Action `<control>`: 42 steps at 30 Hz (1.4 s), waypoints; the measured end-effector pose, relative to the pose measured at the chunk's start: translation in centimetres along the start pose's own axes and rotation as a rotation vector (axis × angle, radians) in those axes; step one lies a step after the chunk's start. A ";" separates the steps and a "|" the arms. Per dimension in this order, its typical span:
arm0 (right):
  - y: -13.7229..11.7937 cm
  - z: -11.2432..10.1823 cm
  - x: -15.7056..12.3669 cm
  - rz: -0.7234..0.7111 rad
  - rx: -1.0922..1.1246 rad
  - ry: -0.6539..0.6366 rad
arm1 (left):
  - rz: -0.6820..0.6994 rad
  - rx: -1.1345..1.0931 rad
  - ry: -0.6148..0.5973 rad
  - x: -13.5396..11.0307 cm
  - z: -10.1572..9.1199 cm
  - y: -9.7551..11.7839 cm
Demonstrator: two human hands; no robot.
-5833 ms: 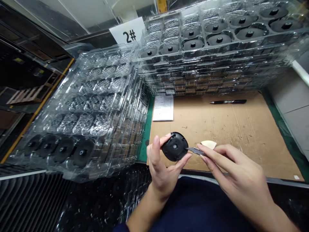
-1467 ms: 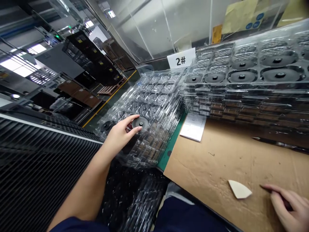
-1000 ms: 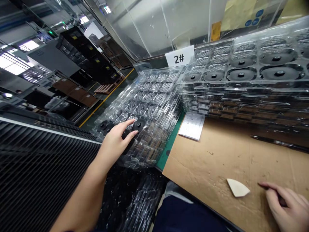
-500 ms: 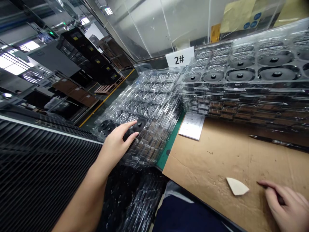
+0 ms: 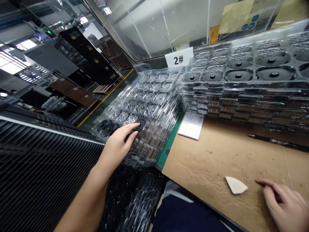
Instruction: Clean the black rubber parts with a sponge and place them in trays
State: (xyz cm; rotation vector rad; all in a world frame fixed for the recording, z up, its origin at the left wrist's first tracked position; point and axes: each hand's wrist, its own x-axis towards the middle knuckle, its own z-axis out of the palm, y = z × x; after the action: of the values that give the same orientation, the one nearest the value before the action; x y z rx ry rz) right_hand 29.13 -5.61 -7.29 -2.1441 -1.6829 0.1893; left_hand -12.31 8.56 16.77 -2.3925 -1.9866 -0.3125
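Left hand (image 5: 120, 140) reaches over the top of a stack of clear plastic trays (image 5: 151, 96), thumb and forefinger parted by a small gap, the forefinger's tip resting at the hub of a matte black disc (image 5: 143, 122). That round, shallow piece sits in a moulded pocket at the corner of the top tray nearest the tabletop (image 5: 166, 152); the thumb's tip is just beside its rim, and the grip does not close around it. More black discs (image 5: 108, 128) fill pockets along the same edge, partly behind the hand, while the pockets beyond have a glossy, diamond-quilted texture.

Right hand (image 5: 282, 199) lies on a flat sheet of brown cardboard (image 5: 200, 167), its fingers curled in around a slim dark tool (image 5: 259, 182), mostly hidden, whose tip pokes past the forefinger. Near that tip is a smooth cream wedge (image 5: 236, 185) with one curved side. The cardboard, scuffed and flecked, covers much of the green tabletop and carries a glossy black pen (image 5: 277, 141); a printed white paper (image 5: 191, 125) lies at its far left edge. Behind rises a second stack of clear trays (image 5: 241, 93), its front pockets holding broad grey-black discs (image 5: 238, 76).
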 end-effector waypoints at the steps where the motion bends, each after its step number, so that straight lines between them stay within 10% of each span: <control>1: 0.0 0.0 0.0 0.001 -0.004 0.007 | -0.002 0.001 -0.001 0.0 0.1 0.0; 42: 0.6 0.7 -0.2 -0.034 -0.011 0.049 | -0.080 -0.085 -0.013 0.7 0.5 -0.3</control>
State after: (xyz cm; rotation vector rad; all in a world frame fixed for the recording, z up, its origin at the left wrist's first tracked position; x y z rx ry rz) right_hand 29.34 -5.76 -8.16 -2.1087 -1.6950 0.1168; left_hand -12.44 9.41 16.33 -2.3736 -2.1210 -0.3918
